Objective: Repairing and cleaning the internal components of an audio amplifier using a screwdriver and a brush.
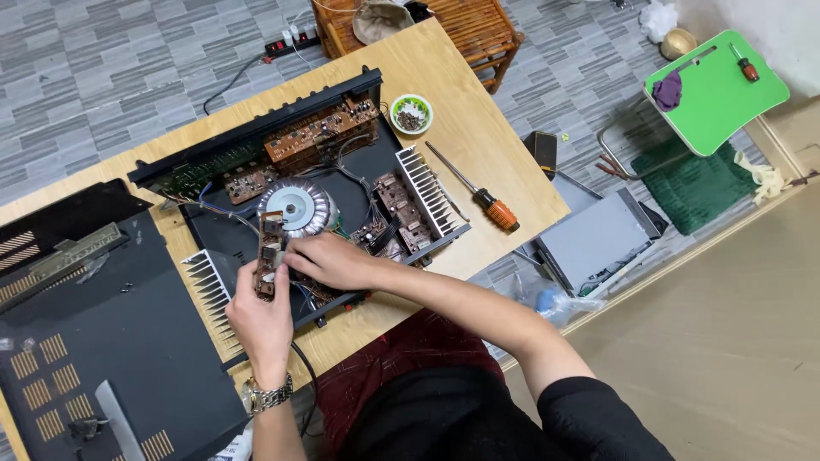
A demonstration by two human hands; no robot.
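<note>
Circuit board [270, 256], small and brown, stands on edge just in front of the round silver transformer [296, 205] inside an opened black amplifier chassis [256, 230] on the wooden counter [478, 137]. The left hand [260, 320] grips its lower end; the right hand [329, 260] pinches its side, fingers closed. Good handling likely means holding the edges, supporting both ends and sparing the attached wires. An orange-handled screwdriver [478, 196] and a green bowl of screws [411, 113] lie beyond.

A screwdriver [478, 195] lies on the table [478, 119], right of the opened amplifier [342, 179].
</note>
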